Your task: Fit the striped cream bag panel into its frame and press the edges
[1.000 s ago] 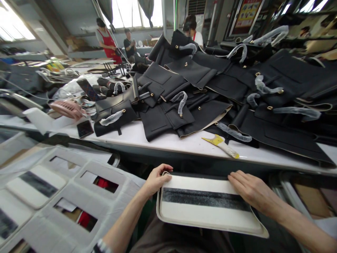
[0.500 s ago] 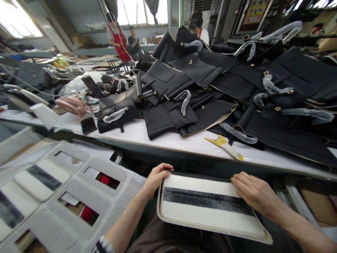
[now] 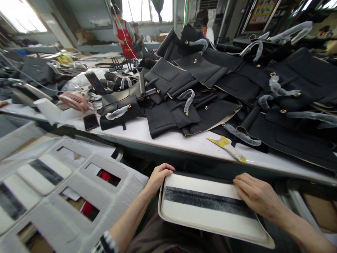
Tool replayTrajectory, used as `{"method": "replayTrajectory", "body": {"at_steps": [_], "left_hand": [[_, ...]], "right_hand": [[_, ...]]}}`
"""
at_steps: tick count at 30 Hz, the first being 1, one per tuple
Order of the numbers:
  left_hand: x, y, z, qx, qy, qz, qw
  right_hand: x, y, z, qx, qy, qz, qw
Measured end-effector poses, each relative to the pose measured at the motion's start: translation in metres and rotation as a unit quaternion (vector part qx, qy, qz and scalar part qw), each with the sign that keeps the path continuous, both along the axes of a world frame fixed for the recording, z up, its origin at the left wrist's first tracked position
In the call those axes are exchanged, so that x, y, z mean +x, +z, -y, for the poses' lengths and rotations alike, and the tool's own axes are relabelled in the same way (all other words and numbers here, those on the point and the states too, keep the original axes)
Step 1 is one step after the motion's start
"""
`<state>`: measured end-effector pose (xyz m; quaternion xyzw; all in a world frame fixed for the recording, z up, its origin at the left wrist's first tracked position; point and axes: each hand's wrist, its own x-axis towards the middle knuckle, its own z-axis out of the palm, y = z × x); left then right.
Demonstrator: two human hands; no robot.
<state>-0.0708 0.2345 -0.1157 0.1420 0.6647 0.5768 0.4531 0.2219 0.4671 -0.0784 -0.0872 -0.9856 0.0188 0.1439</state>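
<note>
A white bag panel (image 3: pixel 207 219) with rounded lower corners and a dark band across it rests over my lap, tilted down to the right. At its upper left corner, my left hand (image 3: pixel 159 178) grips the edge between thumb and fingers. The fingers of my right hand (image 3: pixel 253 192) are bent together over the upper right edge. A dark strip shows along the panel's far edge; its underside is hidden.
Black leather bag pieces (image 3: pixel 171 117) with plastic-wrapped handles are heaped on the white table (image 3: pixel 137 135). A yellow-ended scraper (image 3: pixel 228 148), a phone (image 3: pixel 91 122) and a pink fan (image 3: pixel 75 101) lie there. Similar panels (image 3: pixel 44 174) sit on a grey cutout board (image 3: pixel 110 203) at left. People are beyond.
The whole view has shifted slightly, with the table scene sliding a little right. Both hands keep their hold on the panel, almost unchanged.
</note>
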Motion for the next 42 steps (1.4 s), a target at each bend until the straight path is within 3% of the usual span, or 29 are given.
{"method": "replayTrajectory", "body": {"at_steps": [5, 9, 12, 16, 20, 29, 42], "left_hand": [[-0.001, -0.002, -0.001, 0.016, 0.022, 0.035, 0.999], [0.002, 0.001, 0.002, 0.038, 0.034, 0.078, 0.996], [0.005, 0.005, 0.004, 0.054, 0.054, 0.091, 0.993], [0.007, 0.006, 0.005, 0.065, 0.084, 0.072, 0.992], [0.008, 0.004, 0.005, 0.064, 0.103, 0.05, 0.991], [0.01, 0.004, 0.005, 0.072, 0.126, 0.021, 0.989], [0.009, 0.002, 0.009, 0.065, 0.107, -0.038, 0.991]], "right_hand": [[-0.025, 0.021, 0.02, -0.123, -0.04, 0.015, 0.991], [-0.077, 0.036, 0.06, -0.251, -0.057, -0.005, 0.966], [-0.122, 0.037, 0.09, -0.291, -0.049, 0.024, 0.955], [-0.167, 0.029, 0.115, -0.251, -0.047, 0.07, 0.964], [-0.187, 0.021, 0.122, -0.188, -0.046, 0.097, 0.976], [-0.194, 0.018, 0.142, -0.043, -0.013, 0.105, 0.993], [-0.198, 0.007, 0.143, -0.021, -0.015, 0.114, 0.993]]}}
